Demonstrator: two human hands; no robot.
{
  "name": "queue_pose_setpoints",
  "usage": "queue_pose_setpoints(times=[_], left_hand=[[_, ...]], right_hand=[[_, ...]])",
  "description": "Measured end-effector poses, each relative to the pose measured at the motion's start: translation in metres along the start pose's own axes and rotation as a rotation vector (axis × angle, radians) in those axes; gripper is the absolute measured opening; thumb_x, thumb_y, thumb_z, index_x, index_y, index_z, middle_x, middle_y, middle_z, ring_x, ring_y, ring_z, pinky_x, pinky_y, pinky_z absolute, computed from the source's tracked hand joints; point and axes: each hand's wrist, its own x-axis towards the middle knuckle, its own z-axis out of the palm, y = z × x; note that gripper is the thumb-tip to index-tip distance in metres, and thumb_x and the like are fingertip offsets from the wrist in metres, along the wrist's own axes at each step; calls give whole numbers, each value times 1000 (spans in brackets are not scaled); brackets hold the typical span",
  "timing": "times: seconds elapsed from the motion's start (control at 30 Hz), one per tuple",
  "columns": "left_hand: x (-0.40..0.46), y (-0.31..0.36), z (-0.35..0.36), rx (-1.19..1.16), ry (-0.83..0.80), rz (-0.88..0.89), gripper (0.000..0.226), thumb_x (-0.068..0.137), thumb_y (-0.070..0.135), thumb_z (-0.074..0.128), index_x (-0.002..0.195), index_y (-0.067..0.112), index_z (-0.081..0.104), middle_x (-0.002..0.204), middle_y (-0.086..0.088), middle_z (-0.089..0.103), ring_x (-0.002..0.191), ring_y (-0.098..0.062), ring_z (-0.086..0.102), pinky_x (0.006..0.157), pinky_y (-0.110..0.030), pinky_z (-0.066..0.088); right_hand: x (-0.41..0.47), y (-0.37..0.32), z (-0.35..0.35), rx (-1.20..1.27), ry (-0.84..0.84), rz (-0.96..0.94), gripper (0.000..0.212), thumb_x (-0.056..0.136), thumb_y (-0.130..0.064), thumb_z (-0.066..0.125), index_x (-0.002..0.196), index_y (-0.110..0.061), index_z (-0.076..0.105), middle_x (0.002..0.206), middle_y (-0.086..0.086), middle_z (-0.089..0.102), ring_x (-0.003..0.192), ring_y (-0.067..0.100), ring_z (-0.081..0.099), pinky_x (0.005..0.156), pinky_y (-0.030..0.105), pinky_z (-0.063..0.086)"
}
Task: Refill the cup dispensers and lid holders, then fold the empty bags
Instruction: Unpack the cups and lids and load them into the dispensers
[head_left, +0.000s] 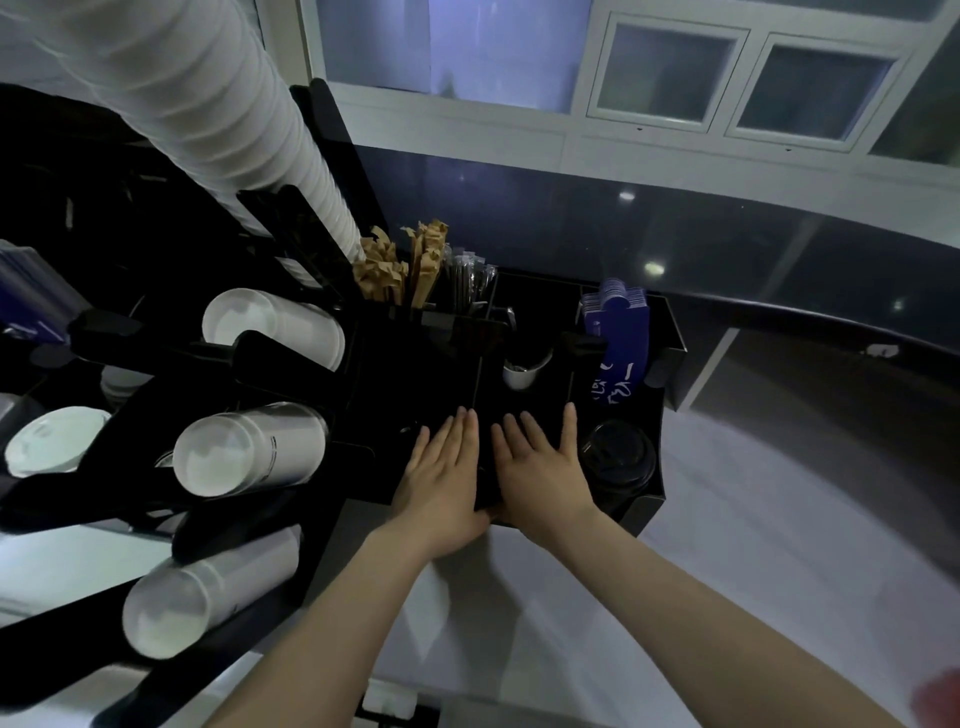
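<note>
My left hand (441, 475) and my right hand (540, 467) lie flat side by side, fingers straight, on the front compartments of a black organiser (670, 322); neither holds anything. To the left, a black cup dispenser rack (218, 358) carries horizontal stacks of white cups (249, 452), with another stack (208, 603) below and one (275, 325) above. A tall stack of white cups (208, 114) rises at the upper left. A stack of black lids (618, 457) fills the round holder just right of my right hand. White lids (52, 439) sit at the far left.
The organiser holds brown paper-wrapped stirrers (400, 270), dark wrapped cutlery (467, 278), blue cup sleeves (615, 338) and a small white cup (522, 371). A dark glossy counter (675, 228) runs behind it. White-framed windows (670, 67) are beyond, and pale floor (753, 519) lies to the right.
</note>
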Motion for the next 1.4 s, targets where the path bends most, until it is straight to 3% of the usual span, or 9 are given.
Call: queue_pose_setpoints(times=[0.07, 0.13, 0.27, 0.57, 0.77, 0.87, 0.97, 1.1, 1.4], left_hand=[[0, 0, -1, -1, -5, 3, 109, 85, 50, 56, 144, 10, -26, 157, -5, -22, 144, -14, -20, 107, -29, -24], [0, -1, -2, 8, -7, 8, 109, 85, 43, 58, 144, 10, -27, 157, -6, -22, 144, -15, -20, 108, -30, -23], [-1, 0, -3, 9, -22, 14, 106, 84, 35, 57, 144, 10, -27, 158, -5, -19, 144, -15, -18, 109, -32, -23], [-1, 1, -3, 34, -13, 10, 107, 85, 40, 58, 145, 9, -25, 159, -6, -15, 146, -16, -14, 112, -34, -19], [0, 1, 0, 50, 2, -9, 116, 81, 55, 60, 145, 10, -25, 159, -4, -15, 146, -16, -14, 113, -35, -18], [0, 0, 3, 53, 22, -10, 117, 82, 54, 61, 144, 11, -27, 159, -4, -17, 145, -16, -16, 110, -34, -21], [1, -1, 5, 46, 37, -3, 117, 81, 53, 62, 145, 11, -26, 159, -3, -15, 145, -16, -14, 110, -34, -21], [1, -2, 6, 49, 40, -6, 117, 80, 52, 63, 145, 11, -26, 159, -3, -14, 146, -16, -14, 109, -33, -22], [0, -2, 5, 48, 23, -14, 118, 80, 50, 65, 145, 12, -26, 159, -3, -14, 146, -15, -13, 110, -33, -21]], right_hand=[[-10, 4, -1, 28, 66, -44, 68, 84, -41, 62, 142, -12, 41, 143, 10, 45, 132, 29, 40, 102, 60, -20], [-18, 7, 0, 47, 77, -90, 59, 84, -36, 61, 139, -17, 47, 133, 5, 55, 121, 27, 51, 104, 59, -17], [-24, 5, 6, 29, 0, -151, 61, 92, -27, 48, 149, -22, 27, 153, 6, 33, 137, 29, 33, 93, 58, -35], [-25, 3, 2, 195, -23, -29, 68, 89, -37, 52, 149, -22, 23, 156, 5, 24, 143, 27, 22, 99, 66, -24], [-42, 43, -13, 431, 297, 173, 56, 75, -20, 63, 130, -23, 55, 139, 1, 48, 135, 24, 35, 111, 51, 16], [-50, 83, -16, 452, 227, 238, 69, 73, -30, 71, 137, -26, 46, 143, 1, 43, 132, 26, 35, 106, 41, 30], [-54, 107, -13, 445, -29, 253, 96, 69, -44, 76, 147, -34, 22, 154, 6, 24, 140, 29, 20, 110, 43, 27], [-50, 109, -3, 251, -128, 196, 104, 70, -47, 75, 148, -40, 6, 156, 8, 18, 143, 29, 12, 113, 57, 13], [-46, 107, -6, 207, -100, 146, 98, 64, -50, 73, 143, -35, 16, 139, 9, 38, 119, 33, 49, 110, 65, 7]])
